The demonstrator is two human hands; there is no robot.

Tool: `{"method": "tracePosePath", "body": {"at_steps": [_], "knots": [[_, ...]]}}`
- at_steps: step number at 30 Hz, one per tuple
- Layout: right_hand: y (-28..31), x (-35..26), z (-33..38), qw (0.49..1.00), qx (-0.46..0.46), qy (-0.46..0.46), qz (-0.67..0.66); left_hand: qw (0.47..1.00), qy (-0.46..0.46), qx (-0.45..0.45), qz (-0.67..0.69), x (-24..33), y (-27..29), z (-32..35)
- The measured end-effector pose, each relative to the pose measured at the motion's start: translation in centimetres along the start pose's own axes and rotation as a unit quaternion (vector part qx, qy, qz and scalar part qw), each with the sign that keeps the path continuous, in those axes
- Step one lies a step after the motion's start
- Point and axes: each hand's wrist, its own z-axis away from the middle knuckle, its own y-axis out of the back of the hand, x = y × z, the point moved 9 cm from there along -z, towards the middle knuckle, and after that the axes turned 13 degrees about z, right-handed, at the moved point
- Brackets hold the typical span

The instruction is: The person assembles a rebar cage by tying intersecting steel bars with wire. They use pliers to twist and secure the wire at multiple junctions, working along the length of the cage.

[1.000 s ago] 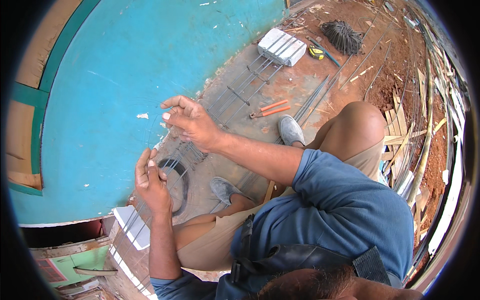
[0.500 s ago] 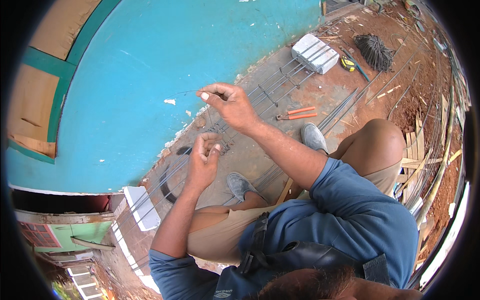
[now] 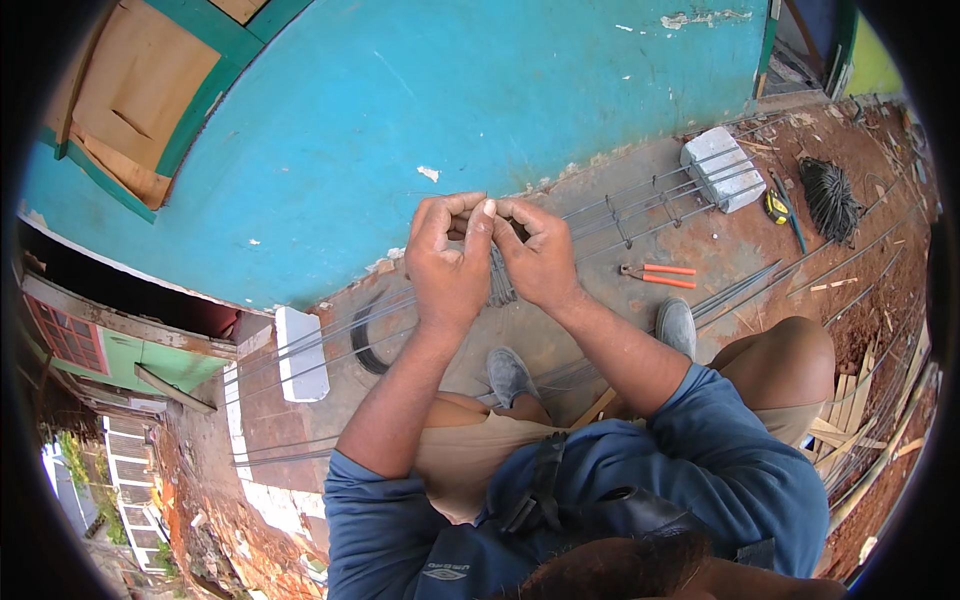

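My left hand point(image 3: 447, 268) and my right hand point(image 3: 538, 258) meet fingertip to fingertip in front of the blue wall. Both are closed in a pinch on a thin dark tie wire point(image 3: 432, 193), whose faint end sticks out leftward above my left knuckles. The part between the fingers is hidden. Below and behind the hands run long steel rebars point(image 3: 590, 207), propped off the floor. A cluster of bent stirrups point(image 3: 500, 285) on them is partly covered by my right hand. Farther right, single stirrups point(image 3: 620, 224) sit around the bars.
White blocks point(image 3: 724, 192) point(image 3: 302, 375) support the bars at both ends. Orange-handled pincers point(image 3: 668, 275) lie on the concrete near my shoe point(image 3: 676, 325). Beyond are a yellow tape measure point(image 3: 776, 207) and a black wire bundle point(image 3: 829, 202). A dark coil point(image 3: 362, 345) lies left.
My right hand has come down to meet my left, which has risen; the hands were apart before. Their fingertips now touch at the wire. The view has shifted leftward.
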Motion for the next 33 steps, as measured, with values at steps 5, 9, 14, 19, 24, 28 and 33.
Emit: {"method": "tracePosePath", "body": {"at_steps": [5, 9, 14, 19, 24, 28, 33], "knots": [[0.1, 1.4, 0.2, 0.997, 0.025, -0.043, -0.067, 0.985, 0.038, 0.028, 0.168, -2.6, -0.2, 0.0], [0.9, 2.8, 0.7, 0.992, 0.028, -0.089, -0.086, 0.948, 0.134, 0.037, 0.285, -5.8, 1.1, -0.6], [0.0, 3.1, 1.4, 0.991, -0.006, -0.116, -0.069, 0.926, 0.18, 0.044, 0.327, -6.7, 1.3, -0.2], [-0.5, 3.8, 1.6, 0.993, -0.011, -0.108, -0.056, 0.932, 0.165, 0.044, 0.319, -5.9, 1.3, -0.1], [-1.0, 3.5, 1.9, 0.992, -0.028, -0.11, -0.063, 0.925, 0.182, 0.059, 0.329, -5.8, 1.5, 0.3], [-1.7, 3.1, 2.5, 0.991, -0.073, -0.105, -0.052, 0.931, 0.177, 0.058, 0.313, -6.2, 2.0, 0.6], [-3.6, 2.8, 4.1, 0.98, -0.148, -0.12, -0.06, 0.944, 0.144, 0.099, 0.279, -6.1, 4.6, -0.1]]}}
